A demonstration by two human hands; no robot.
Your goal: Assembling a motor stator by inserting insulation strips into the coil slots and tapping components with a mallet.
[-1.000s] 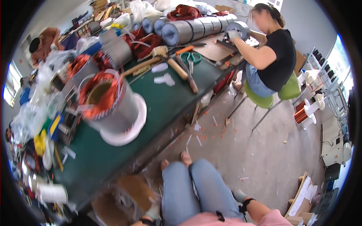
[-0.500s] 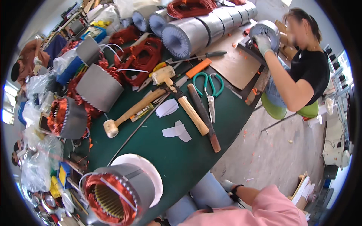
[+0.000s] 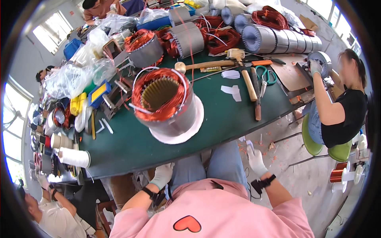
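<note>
My left hand [image 3: 162, 176], in a pale glove, rests by my left thigh at the table's near edge; its fingers are partly hidden. Gloved too, my right hand [image 3: 257, 162] hangs beside my right thigh, fingers stretched out and nothing plainly held. Both hands are apart from the motor stator [image 3: 182, 115], which stands slightly tilted in view on a round white base [image 3: 199, 121]. Red-brown copper windings [image 3: 139, 94] ring its upper end, with white ties or sleeves over them.
On the green table [image 3: 222, 123] lie wooden-handled mallets [image 3: 214, 64], green-handled scissors [image 3: 264, 79], a dark rod [image 3: 257, 99] and paper pieces [image 3: 233, 92]. More stators [image 3: 188, 39] line the back. White thread [image 3: 75, 157] stands left. Co-workers sit right [image 3: 337, 111] and lower left [image 3: 55, 210].
The view has swung left, so the stator, tools and right-hand co-worker sit elsewhere in the picture. Both my hands now show more fully; the left was nearly out of sight before.
</note>
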